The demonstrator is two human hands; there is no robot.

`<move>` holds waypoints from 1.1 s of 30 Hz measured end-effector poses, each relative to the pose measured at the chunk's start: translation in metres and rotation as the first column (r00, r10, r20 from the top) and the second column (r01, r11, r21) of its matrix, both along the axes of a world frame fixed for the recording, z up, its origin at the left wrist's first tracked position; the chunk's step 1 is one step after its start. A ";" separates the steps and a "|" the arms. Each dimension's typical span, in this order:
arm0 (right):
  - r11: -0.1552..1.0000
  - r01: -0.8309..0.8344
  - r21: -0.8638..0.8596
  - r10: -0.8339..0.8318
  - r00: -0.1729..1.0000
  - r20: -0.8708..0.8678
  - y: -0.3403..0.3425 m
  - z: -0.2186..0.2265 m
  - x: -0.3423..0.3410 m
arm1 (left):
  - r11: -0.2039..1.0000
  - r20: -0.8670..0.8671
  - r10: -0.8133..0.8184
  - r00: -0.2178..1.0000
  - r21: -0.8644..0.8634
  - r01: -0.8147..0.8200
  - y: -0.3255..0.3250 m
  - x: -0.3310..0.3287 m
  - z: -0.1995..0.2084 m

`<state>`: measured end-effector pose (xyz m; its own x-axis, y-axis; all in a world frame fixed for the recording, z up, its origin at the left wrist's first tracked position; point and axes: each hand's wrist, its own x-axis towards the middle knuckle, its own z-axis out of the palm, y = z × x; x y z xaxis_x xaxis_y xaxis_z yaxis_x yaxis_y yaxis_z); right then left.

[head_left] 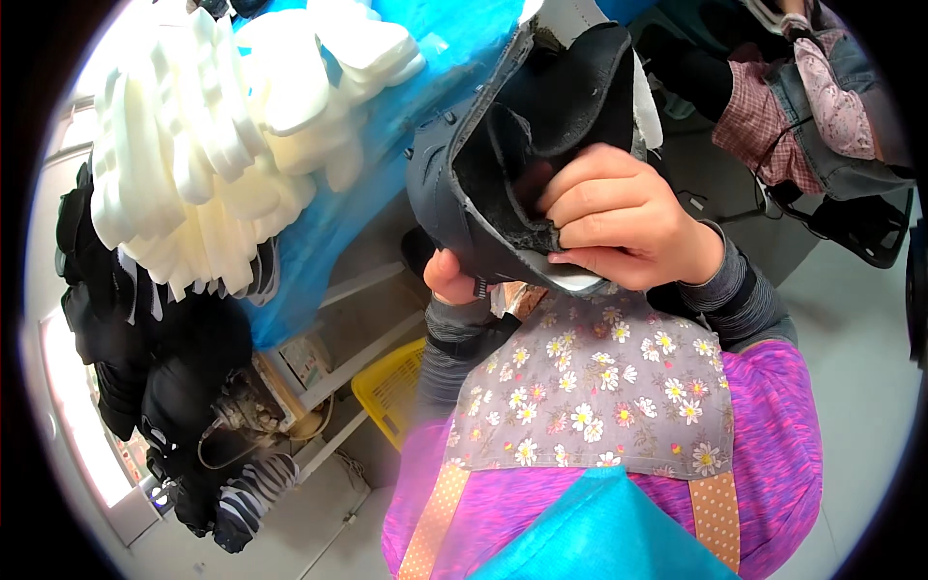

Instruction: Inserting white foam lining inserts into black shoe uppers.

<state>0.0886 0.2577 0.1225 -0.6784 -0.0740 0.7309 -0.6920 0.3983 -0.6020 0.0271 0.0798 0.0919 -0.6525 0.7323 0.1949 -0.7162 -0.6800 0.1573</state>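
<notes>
A black shoe upper (440, 193) with a dark fuzzy lining is held up in front of my chest, its opening turned toward me. My left hand (451, 278) grips it from below on the left; only the thumb side shows, and the other fingers are hidden behind the upper. At the near right rim, my right hand (619, 217) has its fingers curled over the edge and pinches the lining there. Some fingertips of that hand are lost inside the dark opening. A pale edge strip (570, 277) runs along the bottom rim.
White foam sole-shaped pieces (193, 135) are heaped on a blue plastic sheet (464, 58) at the upper left. Black uppers (184, 358) hang below them. A yellow plastic basket (391, 387) sits low beside my left arm. Another person (831, 106) sits at the upper right.
</notes>
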 end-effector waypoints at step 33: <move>0.946 0.302 -0.117 -0.133 0.692 0.709 0.006 -0.035 -0.004 | 0.628 -0.379 -0.514 0.769 -0.778 0.036 -0.034 -0.010 -0.067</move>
<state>0.0846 0.2641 0.0877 -0.9711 0.2359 0.0353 0.0359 0.2909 -0.9561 0.0171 0.0457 0.0244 -0.3516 0.9089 -0.2242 -0.4751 0.0332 0.8793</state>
